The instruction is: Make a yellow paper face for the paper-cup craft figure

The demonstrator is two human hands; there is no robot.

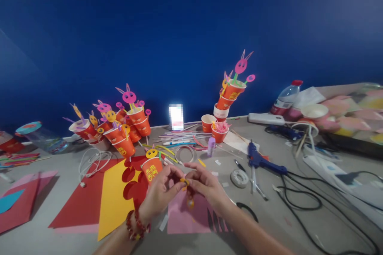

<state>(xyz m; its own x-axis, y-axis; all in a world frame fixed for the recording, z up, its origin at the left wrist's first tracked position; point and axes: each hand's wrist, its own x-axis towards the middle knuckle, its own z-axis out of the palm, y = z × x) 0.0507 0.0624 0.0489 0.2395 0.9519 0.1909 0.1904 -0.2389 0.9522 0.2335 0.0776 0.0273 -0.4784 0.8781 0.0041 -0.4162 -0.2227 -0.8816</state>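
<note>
My left hand [160, 189] and my right hand [205, 185] meet over the pink paper sheet [185, 221]. Between their fingertips they pinch a small yellow piece [186, 182], perhaps paper; its exact shape is too small to tell. Just below it shows another small yellow bit [190, 203], and I cannot tell whether it is joined on. Beside my left hand stands a red paper cup [151, 169] with a yellow rabbit-like face [151, 153] at its rim. Scissors [247, 211] lie partly hidden by my right forearm.
Decorated red cups [122, 145] stand at the back left, with a tall cup stack [229, 99] at the back right. A blue glue gun [263, 161], its black cable [302, 203] and a tape roll [239, 178] lie right. Yellow paper [112, 199] and red paper [80, 199] lie left.
</note>
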